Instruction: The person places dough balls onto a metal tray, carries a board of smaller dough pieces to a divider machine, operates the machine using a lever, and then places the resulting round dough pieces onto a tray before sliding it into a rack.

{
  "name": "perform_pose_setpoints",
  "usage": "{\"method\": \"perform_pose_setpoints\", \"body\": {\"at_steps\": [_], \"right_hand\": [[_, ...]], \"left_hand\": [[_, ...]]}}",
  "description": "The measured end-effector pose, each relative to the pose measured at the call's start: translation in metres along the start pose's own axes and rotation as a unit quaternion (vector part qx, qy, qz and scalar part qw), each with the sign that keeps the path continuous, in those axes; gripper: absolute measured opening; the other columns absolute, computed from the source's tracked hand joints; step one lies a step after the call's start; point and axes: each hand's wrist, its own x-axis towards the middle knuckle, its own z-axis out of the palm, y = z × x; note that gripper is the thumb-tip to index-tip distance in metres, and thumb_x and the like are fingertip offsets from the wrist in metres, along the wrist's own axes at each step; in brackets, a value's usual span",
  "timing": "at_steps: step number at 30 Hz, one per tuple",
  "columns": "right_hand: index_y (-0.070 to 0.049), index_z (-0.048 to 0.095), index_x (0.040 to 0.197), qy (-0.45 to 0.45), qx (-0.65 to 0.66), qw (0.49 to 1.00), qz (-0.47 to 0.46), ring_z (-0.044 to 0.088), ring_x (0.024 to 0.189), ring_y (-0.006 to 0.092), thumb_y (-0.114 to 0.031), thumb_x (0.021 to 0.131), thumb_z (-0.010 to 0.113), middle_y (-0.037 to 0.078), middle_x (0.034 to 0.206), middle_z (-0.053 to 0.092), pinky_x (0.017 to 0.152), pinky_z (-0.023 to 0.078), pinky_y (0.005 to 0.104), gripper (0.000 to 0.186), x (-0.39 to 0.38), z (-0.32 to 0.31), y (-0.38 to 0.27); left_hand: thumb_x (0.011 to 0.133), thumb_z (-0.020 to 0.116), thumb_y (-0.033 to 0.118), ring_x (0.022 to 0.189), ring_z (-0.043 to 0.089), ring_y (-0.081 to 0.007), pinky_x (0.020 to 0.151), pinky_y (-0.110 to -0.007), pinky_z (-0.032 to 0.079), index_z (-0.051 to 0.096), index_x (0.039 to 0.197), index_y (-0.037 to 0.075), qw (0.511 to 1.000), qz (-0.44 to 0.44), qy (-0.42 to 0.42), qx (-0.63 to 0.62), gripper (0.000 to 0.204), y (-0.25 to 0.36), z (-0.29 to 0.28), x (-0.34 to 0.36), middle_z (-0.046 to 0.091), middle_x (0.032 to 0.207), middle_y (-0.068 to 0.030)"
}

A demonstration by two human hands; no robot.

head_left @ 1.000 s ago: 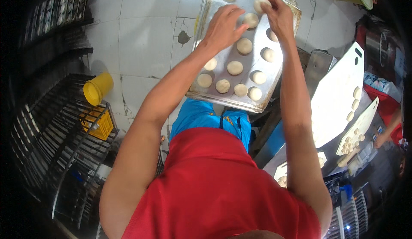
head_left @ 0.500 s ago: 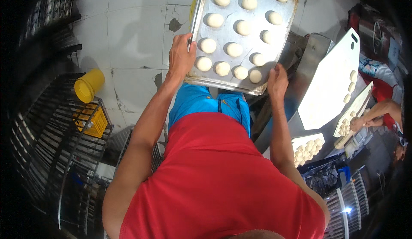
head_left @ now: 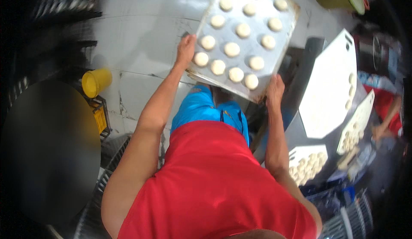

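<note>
I carry a worn metal baking tray (head_left: 259,40) in front of me, set with several rounds of pale dough (head_left: 231,49) in loose rows; another tray edge shows beneath it at the near left corner. My left hand (head_left: 186,48) grips its left edge. My right hand (head_left: 274,90) grips the near right edge. Both forearms reach up from below. The picture is a little blurred.
On my right, a counter (head_left: 292,132) bears white boards (head_left: 322,89) with dough pieces, and a co-worker's arm (head_left: 388,119) is beside it. On my left are a yellow bucket (head_left: 96,82), a yellow crate (head_left: 100,119) and racks. A dark blurred oval hides the lower left.
A second ago both hands were over the dough, the right touching one piece. They moved down to the tray's sides and grip it. Since half a second ago the tray has shifted slightly.
</note>
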Motion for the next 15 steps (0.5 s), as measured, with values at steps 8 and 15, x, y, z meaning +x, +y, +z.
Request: {"method": "perform_pose_setpoints", "body": {"at_steps": [8, 15], "right_hand": [[0.009, 0.064, 0.097, 0.045, 0.086, 0.992, -0.082, 0.057, 0.085, 0.0255, -0.018, 0.093, 0.05, 0.013, 0.094, 0.064, 0.076, 0.049, 0.045, 0.031, -0.019, 0.036, 0.04], [0.011, 0.062, 0.094, -0.04, -0.09, 0.964, -0.249, 0.058, 0.09, 0.0432, -0.038, 0.1, 0.042, 0.029, 0.094, 0.064, 0.082, 0.044, 0.0539, 0.054, -0.062, 0.084, 0.003]], "left_hand": [[0.103, 0.039, 0.035, 0.116, 0.06, -0.0345, 0.102, -0.045, 0.045, 0.064, 0.122, 0.005, 0.979, 0.126, 0.008, 0.16, 0.043, -0.004, -0.026, -0.028, 0.064, 0.122, -0.0206], [0.098, 0.049, 0.03, 0.095, 0.064, -0.0331, 0.081, -0.045, 0.051, 0.063, 0.106, 0.003, 0.972, 0.127, 0.166, 0.104, 0.031, -0.021, -0.133, -0.125, 0.065, 0.099, -0.0192]]}}
